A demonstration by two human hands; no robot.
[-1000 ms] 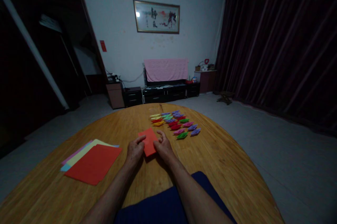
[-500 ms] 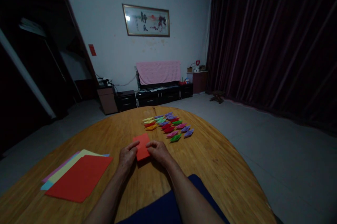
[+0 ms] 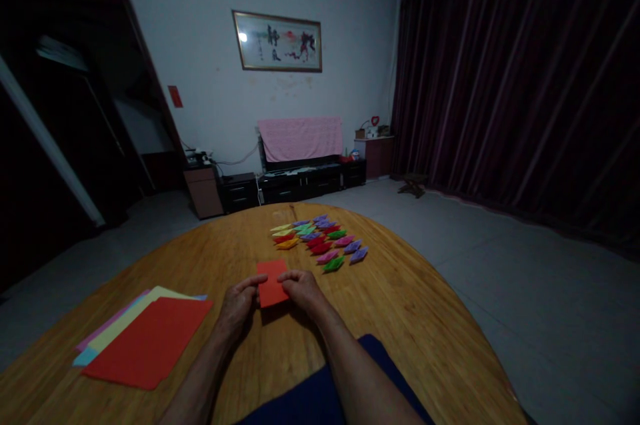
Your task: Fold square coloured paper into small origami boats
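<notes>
Paper stack left of hands.

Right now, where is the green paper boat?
In the head view, the green paper boat sits on the table, nearest the right hand, among the folded boats.

Round wooden surface with paper laid out on it

A folded red paper lies flat near the middle of the near side. Beyond it, toward the far edge, small folded paper pieces in yellow, purple, red, pink and green sit in close rows. At the left lies a stack of flat sheets, red on top, with yellow, pink and blue edges showing underneath.
</notes>
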